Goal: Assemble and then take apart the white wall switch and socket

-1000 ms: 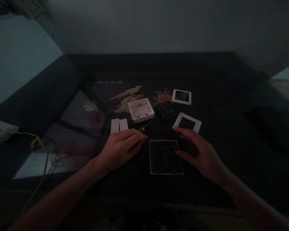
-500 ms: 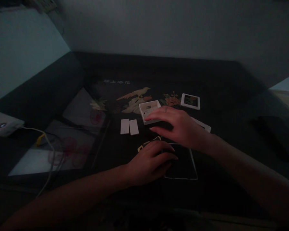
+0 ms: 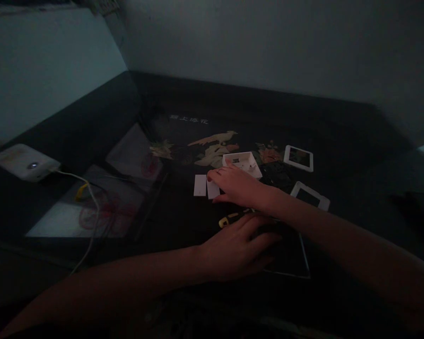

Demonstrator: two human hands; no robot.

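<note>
My right hand [image 3: 236,184] has its thumb and fingertips at the near and far edges of a small white rectangular plate [image 3: 213,189], gripping it where it lies on the dark table. A second white plate [image 3: 199,185] is just left of it. Behind this hand stands an open white square box [image 3: 256,170], partly covered by the fingers. My left hand [image 3: 238,247] lies with fingers apart over a dark panel with a thin pale edge [image 3: 305,256]. What its fingertips touch is hard to see. Beside it is a small yellow-ended item [image 3: 223,222], partly hidden.
Two white square frames, one farther [image 3: 298,158] and one nearer [image 3: 324,203], lie on the right. A white device [image 3: 24,162] with a cable [image 3: 95,207] is at the left. A wall [image 3: 254,47] borders the dark table, which has a bird-and-flower picture [image 3: 215,138].
My right hand has moved left and nearer from the white box to the right-hand white plate and closed on it. My left hand stays by the dark panel. The view has shifted.
</note>
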